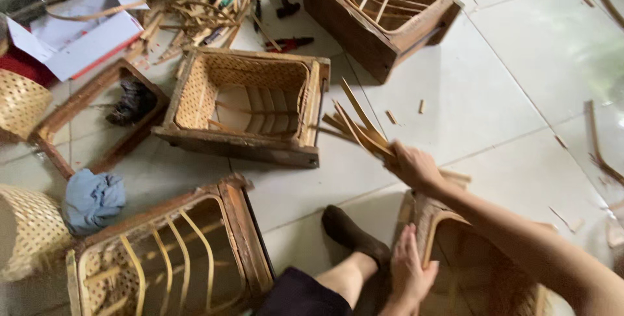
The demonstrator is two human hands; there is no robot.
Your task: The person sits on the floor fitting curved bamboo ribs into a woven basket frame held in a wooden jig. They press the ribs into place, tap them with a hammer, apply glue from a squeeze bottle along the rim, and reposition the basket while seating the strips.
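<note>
The white tiled floor (494,88) carries everything here. On it lie several wooden box frames with woven bamboo inside. The biggest in view is the frame at the lower left (175,251), with curved bamboo ribs across its opening. A second frame (250,105) lies in the middle, lined with fine weave, and a third one (380,7) is at the top, dark wood with pale ribs. An empty flat frame (91,118) is on the left, with a dark rag (133,100) inside it.

The person sits on the floor, one leg stretched, with a dark sock (354,233) on the foot. Just beside this foot, at the lower right, stands the basket frame (474,257) which the person works on. The left hand (411,272) rests on its near edge, the grip loose with flat fingers touching the wood. The right hand (416,166) is above the frame, its grip clenched around a bundle of thin bamboo strips (357,127), which fan out up and to the left.

Smaller things: a round woven basket (26,231) at the left edge, a blue cloth (94,200) near it, a pile of bamboo scraps (195,10) at the top, and red-handled pliers (289,44).
</note>
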